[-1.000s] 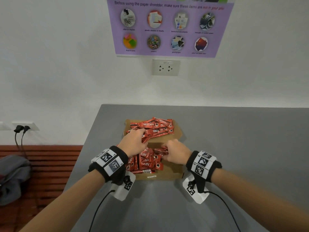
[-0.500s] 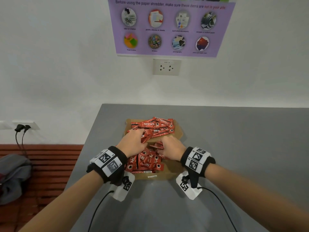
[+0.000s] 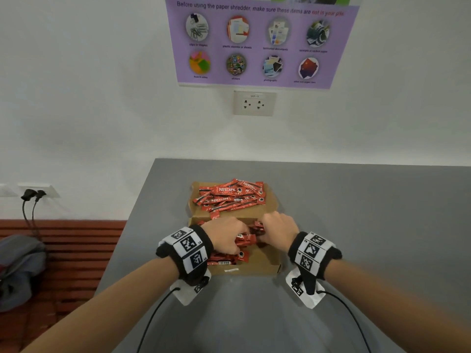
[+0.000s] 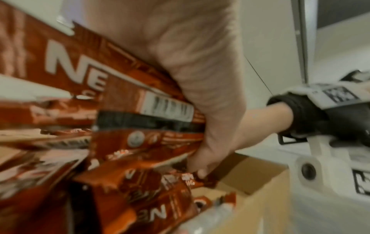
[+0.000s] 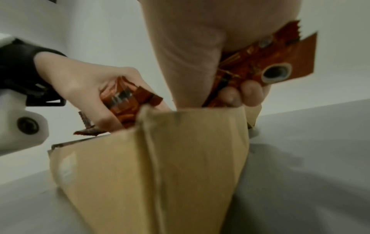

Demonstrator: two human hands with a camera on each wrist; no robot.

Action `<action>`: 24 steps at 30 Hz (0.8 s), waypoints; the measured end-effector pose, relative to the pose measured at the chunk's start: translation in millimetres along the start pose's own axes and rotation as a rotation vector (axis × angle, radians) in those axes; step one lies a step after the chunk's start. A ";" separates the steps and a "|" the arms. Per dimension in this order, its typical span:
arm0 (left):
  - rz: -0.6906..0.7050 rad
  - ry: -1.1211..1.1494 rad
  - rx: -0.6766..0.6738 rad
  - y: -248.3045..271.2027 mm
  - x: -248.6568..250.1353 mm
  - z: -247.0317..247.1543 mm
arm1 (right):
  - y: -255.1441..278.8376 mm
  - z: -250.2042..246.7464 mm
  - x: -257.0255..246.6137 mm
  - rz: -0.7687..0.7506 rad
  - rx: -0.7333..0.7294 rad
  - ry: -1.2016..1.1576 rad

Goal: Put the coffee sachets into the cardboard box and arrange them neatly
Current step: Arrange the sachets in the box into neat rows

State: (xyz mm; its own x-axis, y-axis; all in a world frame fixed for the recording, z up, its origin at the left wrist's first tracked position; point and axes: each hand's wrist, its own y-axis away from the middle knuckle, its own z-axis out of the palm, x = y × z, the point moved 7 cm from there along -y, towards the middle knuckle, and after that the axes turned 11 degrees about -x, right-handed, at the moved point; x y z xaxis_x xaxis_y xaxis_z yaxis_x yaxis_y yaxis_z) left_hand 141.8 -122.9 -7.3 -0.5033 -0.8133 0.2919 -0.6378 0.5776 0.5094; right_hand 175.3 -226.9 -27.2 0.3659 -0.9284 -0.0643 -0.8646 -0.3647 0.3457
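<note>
An open cardboard box (image 3: 254, 268) stands on the grey table (image 3: 356, 225). Red coffee sachets (image 3: 229, 196) lie heaped on its back flap. More sachets (image 3: 229, 257) lie inside at the near left. My left hand (image 3: 237, 238) and right hand (image 3: 267, 230) meet over the box, each gripping an end of a bundle of sachets (image 3: 251, 238). In the right wrist view the right hand (image 5: 236, 95) curls round sachets (image 5: 260, 66) above the box wall (image 5: 160, 174), and the left hand (image 5: 104, 110) clutches others (image 5: 124, 98). The left wrist view is blurred, full of sachets (image 4: 140, 110).
The table's left edge (image 3: 127, 225) drops to a red slatted bench (image 3: 76, 250) with a grey bag (image 3: 20, 263). A wall with an outlet (image 3: 254, 103) and a purple poster (image 3: 260, 42) rises behind the table. Bare grey tabletop lies to the right of the box.
Both hands have drawn back from the heap on the flap toward me and come together over the box, with a bundle of sachets held between them.
</note>
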 end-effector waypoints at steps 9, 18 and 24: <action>-0.087 -0.141 -0.030 8.1 -9.8 5.0 | 2.8 0.7 -3.7 -0.014 -0.004 0.055; -0.089 -0.065 -0.007 10.8 -11.0 4.4 | 7.5 -9.8 -19.6 -0.076 0.008 -0.036; -0.075 0.051 0.055 15.1 -22.3 -0.7 | 8.2 3.5 -31.0 -0.115 -0.123 -0.102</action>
State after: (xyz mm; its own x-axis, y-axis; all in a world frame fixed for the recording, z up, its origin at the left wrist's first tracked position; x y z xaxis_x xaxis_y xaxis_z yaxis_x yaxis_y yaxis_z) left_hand 143.8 -96.1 -5.6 -0.4233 -0.8562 0.2961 -0.7043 0.5166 0.4869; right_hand 155.7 -201.3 -25.6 0.4175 -0.8858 -0.2028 -0.7681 -0.4632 0.4420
